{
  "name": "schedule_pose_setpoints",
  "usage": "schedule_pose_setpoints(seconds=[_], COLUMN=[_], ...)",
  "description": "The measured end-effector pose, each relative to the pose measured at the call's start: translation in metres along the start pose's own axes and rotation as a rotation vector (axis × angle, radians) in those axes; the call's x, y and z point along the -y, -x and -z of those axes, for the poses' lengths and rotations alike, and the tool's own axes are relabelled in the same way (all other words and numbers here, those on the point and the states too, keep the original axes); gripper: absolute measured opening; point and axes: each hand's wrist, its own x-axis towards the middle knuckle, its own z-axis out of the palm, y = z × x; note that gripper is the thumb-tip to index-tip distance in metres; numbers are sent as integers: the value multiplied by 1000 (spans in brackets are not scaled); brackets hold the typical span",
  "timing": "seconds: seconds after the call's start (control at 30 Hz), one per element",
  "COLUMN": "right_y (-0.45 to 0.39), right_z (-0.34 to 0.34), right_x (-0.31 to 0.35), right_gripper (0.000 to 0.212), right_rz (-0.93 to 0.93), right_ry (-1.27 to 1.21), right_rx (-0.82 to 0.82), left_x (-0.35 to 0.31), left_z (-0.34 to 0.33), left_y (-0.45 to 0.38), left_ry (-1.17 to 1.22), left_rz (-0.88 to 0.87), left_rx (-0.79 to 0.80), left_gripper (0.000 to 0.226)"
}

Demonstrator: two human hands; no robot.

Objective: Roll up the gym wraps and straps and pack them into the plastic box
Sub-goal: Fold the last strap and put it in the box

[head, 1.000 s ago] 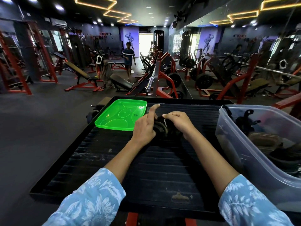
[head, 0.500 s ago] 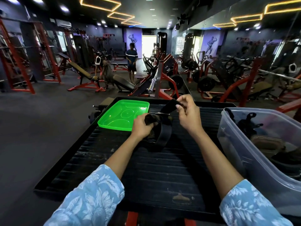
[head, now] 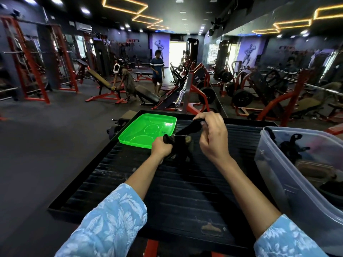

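No brand, label or writing can be read on any item. A black strap is held up just above the ribbed black platform, between the two hands. It is a flat woven band with a small metal ring near its middle, and part of it hangs down in a dark fold towards the platform. The left hand is curled round the lower end of the strap, with the fingers closed over it. The right hand is raised higher, and the upper end is pinched between its thumb and fingers. A clear plastic box is seen at the right edge of the platform, with dark straps and a brownish item lying inside it. A bright green lid is laid flat on the far left corner of the platform, just beside the left hand. Blue floral sleeves are worn on both arms.
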Motion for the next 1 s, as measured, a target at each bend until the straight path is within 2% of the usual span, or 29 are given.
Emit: schedule_pose_setpoints(seconds=[0.2, 0.3, 0.43, 0.57, 0.67, 0.77, 0.8, 0.87, 0.93, 1.0], right_y=[3, 8, 11, 13, 10, 3, 1, 0, 2, 7], right_z=[-5, -11, -15, -20, -18, -6, 0, 7, 11, 16], right_x=[12, 2, -16, -15, -7, 1, 5, 15, 25, 32], right_gripper=[31, 26, 25, 23, 23, 28, 29, 30, 31, 29], right_rz=[45, -133, -426, -630, -829, -1004, -1046, -1107, -1155, -1196], right_ry=[-41, -111, -159, -192, -228, -271, -298, -349, -384, -418], right_rx=[-77, -107, -226, -239, -323, -466, -505, -543, -558, -553], left_x=[5, 6, -13, -39, -51, -56, -56, -51, -44, -40], left_z=[-1, 1, 9, 21, 28, 29, 26, 16, 9, 6], left_y=[-2, 1, 16, 41, 63, 91, 100, 110, 113, 119], left_ry=[101, 283, 589, 782, 996, 1101, 1030, 780, 609, 574], left_rz=[84, 192, 375, 427, 381, 189, 85, -83, -133, -93], left_rx=[-1, 53, 294, 478, 537, 599, 555, 323, 97, -6], left_gripper=[29, 26, 23, 26, 23, 16, 9, 18, 35, 63])
